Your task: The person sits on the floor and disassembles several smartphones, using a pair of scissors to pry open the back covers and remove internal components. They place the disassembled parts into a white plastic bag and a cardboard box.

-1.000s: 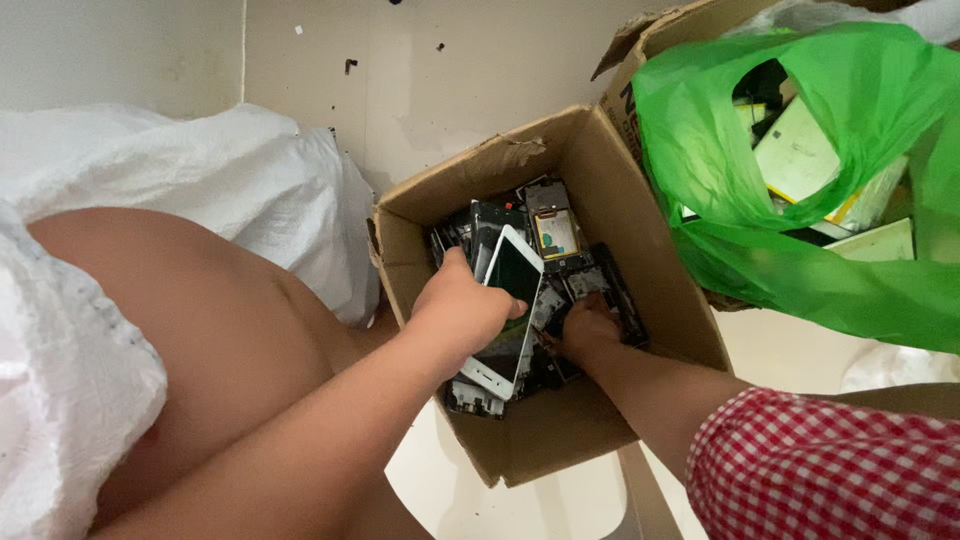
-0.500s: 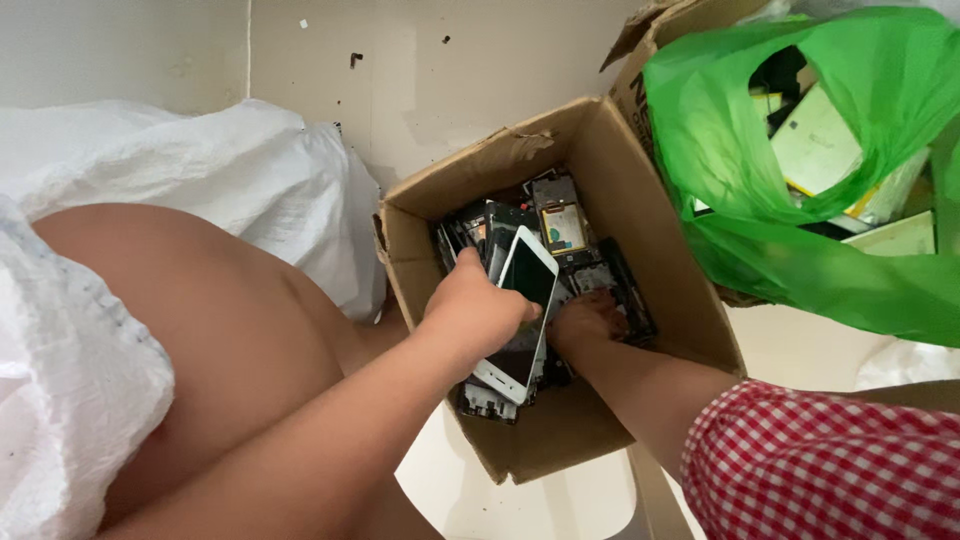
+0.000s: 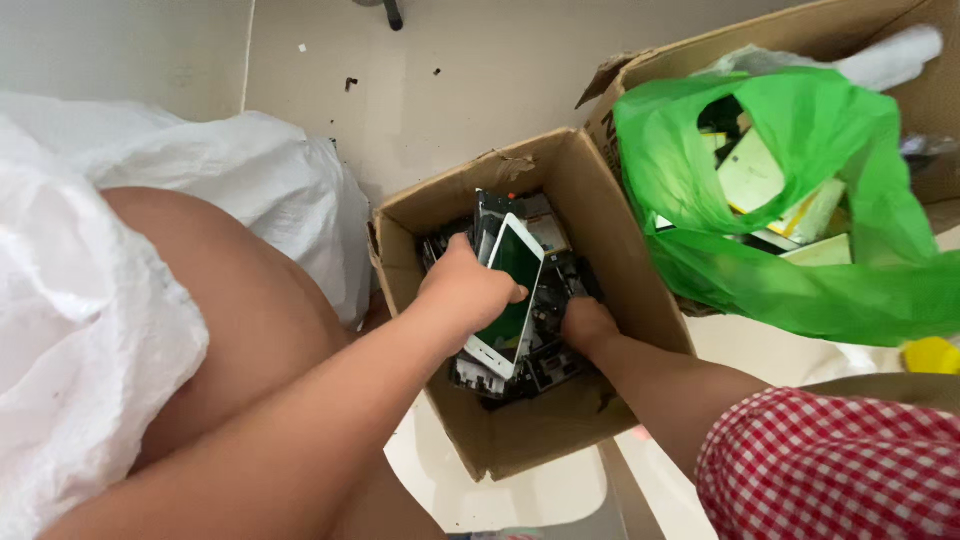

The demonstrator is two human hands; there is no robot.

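Left grip (image 3: 468, 292) clasping white phone (image 3: 510, 295) over cardboard box (image 3: 600, 230), right grip (image 3: 588, 325) buried, state unclear

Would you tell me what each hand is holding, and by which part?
The left hand grips the white phone by its long side edge; the right hand is among the box's parts, hold unclear.

A green plastic bag (image 3: 800, 200) of yellowish flat packs sits in a far-right cardboard box (image 3: 800, 30). White sacks (image 3: 200, 190) lie left. A small yellow object (image 3: 932, 355) rests at the right edge on the pale floor (image 3: 480, 80).
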